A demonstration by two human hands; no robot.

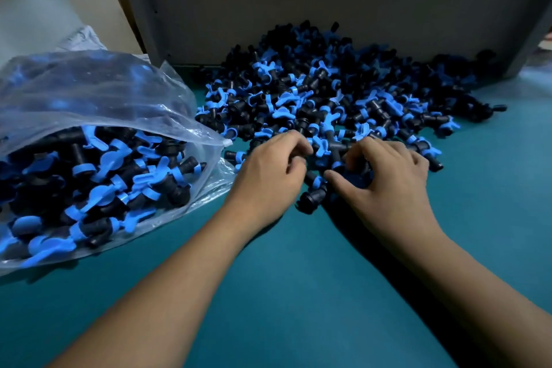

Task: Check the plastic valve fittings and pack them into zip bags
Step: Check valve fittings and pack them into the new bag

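Fingers (294,140) of both hands curl around fittings (334,146); loose ones beside them could roll off the surface (298,278).

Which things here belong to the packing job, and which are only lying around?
Belong to the job:
- pile of valve fittings
- zip bag, open and partly filled
- left hand and right hand, both picking at the pile's near edge

Only lying around:
- cardboard wall behind the pile
- green table

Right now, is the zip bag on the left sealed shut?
No, the zip bag gapes open toward the loose pile, with fittings showing inside its mouth.
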